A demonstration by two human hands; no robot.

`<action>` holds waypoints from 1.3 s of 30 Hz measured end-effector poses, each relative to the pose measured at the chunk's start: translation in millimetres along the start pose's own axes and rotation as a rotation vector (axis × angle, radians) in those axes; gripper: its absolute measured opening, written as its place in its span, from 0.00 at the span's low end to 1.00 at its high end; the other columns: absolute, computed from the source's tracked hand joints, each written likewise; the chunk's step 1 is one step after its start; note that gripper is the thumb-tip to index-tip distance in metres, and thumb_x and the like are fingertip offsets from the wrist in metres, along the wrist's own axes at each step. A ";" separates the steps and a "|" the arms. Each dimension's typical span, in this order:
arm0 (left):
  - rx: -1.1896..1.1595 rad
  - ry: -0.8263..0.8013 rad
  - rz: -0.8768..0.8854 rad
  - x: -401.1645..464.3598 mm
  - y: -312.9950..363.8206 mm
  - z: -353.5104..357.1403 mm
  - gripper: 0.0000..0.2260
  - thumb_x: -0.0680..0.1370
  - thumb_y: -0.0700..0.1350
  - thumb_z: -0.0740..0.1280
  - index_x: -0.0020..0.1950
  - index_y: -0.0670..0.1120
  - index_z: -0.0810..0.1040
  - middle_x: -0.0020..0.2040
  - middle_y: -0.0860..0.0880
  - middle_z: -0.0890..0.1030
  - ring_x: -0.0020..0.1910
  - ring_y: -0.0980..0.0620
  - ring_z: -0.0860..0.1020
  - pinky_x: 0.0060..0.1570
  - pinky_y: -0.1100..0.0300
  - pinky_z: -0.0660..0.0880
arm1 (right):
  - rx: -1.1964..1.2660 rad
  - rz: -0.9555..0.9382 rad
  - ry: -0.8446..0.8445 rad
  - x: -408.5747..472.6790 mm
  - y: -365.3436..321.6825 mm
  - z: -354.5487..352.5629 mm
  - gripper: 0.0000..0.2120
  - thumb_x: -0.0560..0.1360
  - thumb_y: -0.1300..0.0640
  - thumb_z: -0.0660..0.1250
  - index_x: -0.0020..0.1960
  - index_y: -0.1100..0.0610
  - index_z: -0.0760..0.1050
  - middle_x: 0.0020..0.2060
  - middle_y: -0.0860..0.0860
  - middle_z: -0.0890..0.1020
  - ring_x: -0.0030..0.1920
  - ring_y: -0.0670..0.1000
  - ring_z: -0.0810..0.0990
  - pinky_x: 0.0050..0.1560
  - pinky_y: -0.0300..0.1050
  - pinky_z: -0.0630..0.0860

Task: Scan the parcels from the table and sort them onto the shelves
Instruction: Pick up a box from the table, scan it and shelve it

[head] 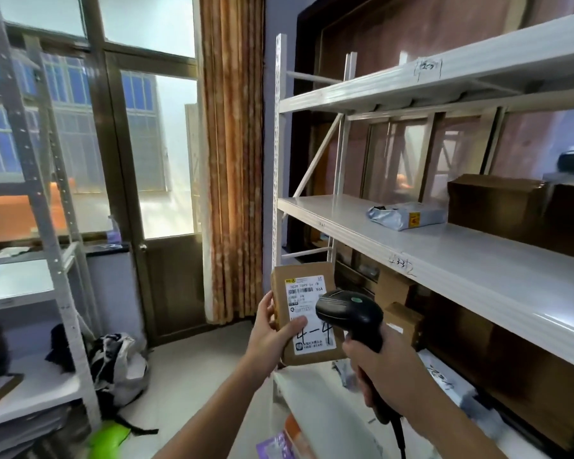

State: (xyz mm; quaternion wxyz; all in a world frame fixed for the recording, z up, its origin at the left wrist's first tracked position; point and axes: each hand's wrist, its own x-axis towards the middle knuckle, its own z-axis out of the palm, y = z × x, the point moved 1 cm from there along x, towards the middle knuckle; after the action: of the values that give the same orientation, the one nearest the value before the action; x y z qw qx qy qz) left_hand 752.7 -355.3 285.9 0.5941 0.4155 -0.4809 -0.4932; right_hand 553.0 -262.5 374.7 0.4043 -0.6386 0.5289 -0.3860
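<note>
Head view: the left hand [268, 339] grips a flat cardboard parcel [307, 314] upright, label facing the person, while the right hand [383, 376] grips a black scanner [348, 313] aimed at its barcode, just left of the white shelves [444, 246]; handwritten "4-4" on the label likely names its destination shelf

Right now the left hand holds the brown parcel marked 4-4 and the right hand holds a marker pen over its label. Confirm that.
Not quite. The head view shows the right hand gripping a black barcode scanner, not a marker pen, aimed at the label. The left hand does hold the brown parcel marked 4-4.
</note>
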 end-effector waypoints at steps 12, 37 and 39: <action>-0.038 -0.338 0.107 171.6 40.5 68.2 0.42 0.70 0.43 0.78 0.79 0.54 0.61 0.65 0.45 0.81 0.57 0.46 0.86 0.48 0.53 0.84 | 0.023 -0.033 0.285 82.2 -42.2 -37.8 0.03 0.80 0.62 0.65 0.50 0.62 0.74 0.26 0.55 0.73 0.24 0.52 0.71 0.28 0.46 0.73; 0.346 -0.954 0.230 384.7 56.1 272.4 0.66 0.65 0.35 0.83 0.81 0.64 0.36 0.65 0.52 0.80 0.65 0.48 0.80 0.64 0.46 0.80 | -0.169 0.107 0.722 169.7 -18.7 -145.4 0.05 0.80 0.58 0.64 0.48 0.60 0.74 0.28 0.58 0.75 0.27 0.58 0.73 0.33 0.50 0.78; 0.381 -0.986 0.264 398.9 59.4 282.9 0.65 0.67 0.34 0.83 0.81 0.62 0.36 0.61 0.57 0.78 0.62 0.55 0.79 0.57 0.58 0.82 | -0.158 0.120 0.747 183.6 -17.7 -143.9 0.05 0.80 0.59 0.64 0.49 0.60 0.74 0.28 0.59 0.75 0.27 0.58 0.73 0.33 0.49 0.77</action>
State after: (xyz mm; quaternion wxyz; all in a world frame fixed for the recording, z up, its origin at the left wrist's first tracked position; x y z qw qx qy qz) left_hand 506.6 -743.9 462.2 0.2693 0.1714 -0.8313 -0.4550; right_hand 453.1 -457.3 457.0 0.1554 -0.4510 0.7043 -0.5258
